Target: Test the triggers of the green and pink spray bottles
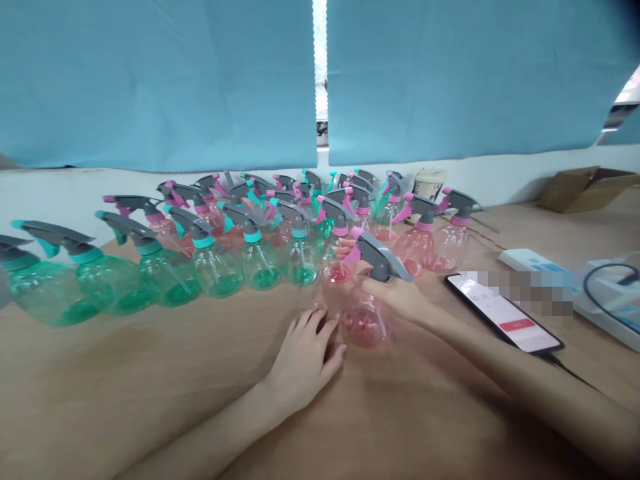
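Observation:
A pink clear spray bottle (364, 325) with a grey and pink trigger head stands upright near the table's middle. My right hand (387, 293) is wrapped round its neck, just below the trigger head. Low on the table, my left hand (305, 357) rests with fingers stretched out, just left of that bottle's base; whether the fingertips touch it I cannot tell. Right behind stands another pink spray bottle (336, 272), partly covered by the held one. A green spray bottle (302, 263) is the nearest of the front row to my left hand.
Several green spray bottles (217, 273) and pink ones (415, 247) stand in rows along the back. A lit phone (505, 313) lies at right, beside a white power strip (540, 267). Farther back are a paper cup (429, 183) and an open cardboard box (583, 190).

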{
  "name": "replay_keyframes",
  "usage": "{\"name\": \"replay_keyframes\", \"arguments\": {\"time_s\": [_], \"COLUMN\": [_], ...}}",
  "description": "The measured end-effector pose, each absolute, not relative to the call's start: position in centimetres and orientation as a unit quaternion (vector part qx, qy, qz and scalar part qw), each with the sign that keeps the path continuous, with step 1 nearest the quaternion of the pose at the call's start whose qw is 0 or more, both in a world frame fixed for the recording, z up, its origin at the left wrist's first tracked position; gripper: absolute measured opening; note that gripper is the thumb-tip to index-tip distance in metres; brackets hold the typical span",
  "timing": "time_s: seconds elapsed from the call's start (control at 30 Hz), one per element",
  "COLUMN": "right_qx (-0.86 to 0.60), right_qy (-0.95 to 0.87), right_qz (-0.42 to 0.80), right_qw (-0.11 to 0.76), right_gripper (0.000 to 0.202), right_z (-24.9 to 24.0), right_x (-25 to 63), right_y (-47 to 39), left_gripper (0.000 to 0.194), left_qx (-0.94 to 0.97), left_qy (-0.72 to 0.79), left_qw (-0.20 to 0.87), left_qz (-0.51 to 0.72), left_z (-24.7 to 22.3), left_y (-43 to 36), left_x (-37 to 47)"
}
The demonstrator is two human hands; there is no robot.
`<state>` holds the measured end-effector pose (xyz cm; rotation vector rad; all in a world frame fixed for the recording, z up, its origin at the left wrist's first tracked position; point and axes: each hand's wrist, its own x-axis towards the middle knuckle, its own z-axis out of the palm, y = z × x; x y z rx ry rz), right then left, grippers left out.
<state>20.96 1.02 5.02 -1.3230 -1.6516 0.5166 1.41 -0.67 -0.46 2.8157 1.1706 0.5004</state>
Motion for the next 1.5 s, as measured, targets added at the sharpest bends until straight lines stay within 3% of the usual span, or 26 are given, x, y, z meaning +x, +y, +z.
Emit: {"name": "replay_keyframes", "arguments": {"time_s": [0.6, 0.93, 1.23, 1.5], "right_qx": [-0.548, -0.441, -0.438, -0.456], "right_qy": [-0.655, -0.706, -0.707, -0.689], "right_qz": [0.223, 0.336, 0.316, 0.301], "right_qw": [0.471, 0.440, 0.457, 0.475], "right_gripper": [0.001, 0.012, 0.010, 0.010], "right_z": [5.3, 5.6, 5.3, 6.0], "right_x": [20.8, 20.2, 18.9, 18.6], "right_y": [1.0, -0.1, -1.0, -1.2], "left_gripper": [0.038, 0.091, 0.085, 0.080], "left_qx": [0.909, 0.876, 0.850, 0.856], "left_qy": [0.377, 0.376, 0.377, 0.402], "left_qw": [0.043, 0.220, 0.290, 0.242], "left_qz": [0.173, 0.208, 0.226, 0.215], "left_z": [-0.6, -0.1, 0.9, 1.0], "left_y": [-0.5, -0.5, -0.7, -1.0], "left_x": [1.4, 1.5, 2.2, 2.4]}}
